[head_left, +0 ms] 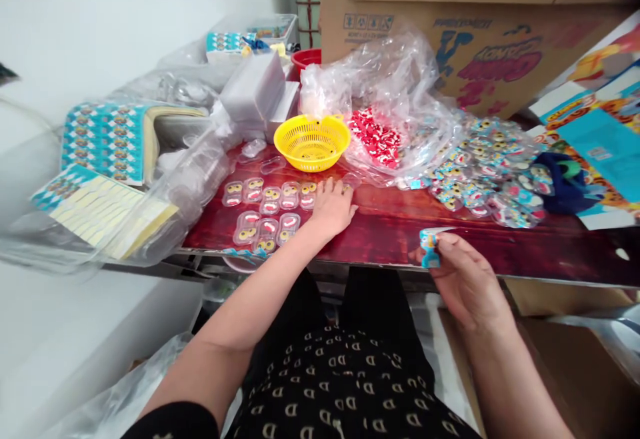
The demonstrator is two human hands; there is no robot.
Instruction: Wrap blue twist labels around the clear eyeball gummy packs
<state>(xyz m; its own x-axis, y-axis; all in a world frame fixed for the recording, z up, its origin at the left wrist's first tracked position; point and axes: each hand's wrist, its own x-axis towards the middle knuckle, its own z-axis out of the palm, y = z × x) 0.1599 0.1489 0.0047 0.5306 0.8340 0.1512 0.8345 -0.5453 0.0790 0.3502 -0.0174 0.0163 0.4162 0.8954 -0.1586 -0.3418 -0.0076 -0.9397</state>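
Note:
My left hand (pixel 334 207) lies palm down on the table, its fingers stretched out at the right end of a row of small clear plastic packs (pixel 270 200). Yellow eye-shaped and red-and-white lip-shaped pieces show inside these packs. A second, shorter row of packs (pixel 266 232) sits nearer the front edge. Over the table's front edge, my right hand (pixel 465 276) pinches a small blue printed sticker (pixel 429 249) between thumb and fingers. Whatever lies under my left fingertips is partly hidden.
A yellow basket (pixel 313 142) stands behind the packs. To its right lie a bag of red-and-white pieces (pixel 375 136) and a heap of labelled packs (pixel 490 166). Sticker sheets (pixel 105 142) and clear plastic shells (pixel 193 179) are at left. A large cardboard box (pixel 400 12) stands behind.

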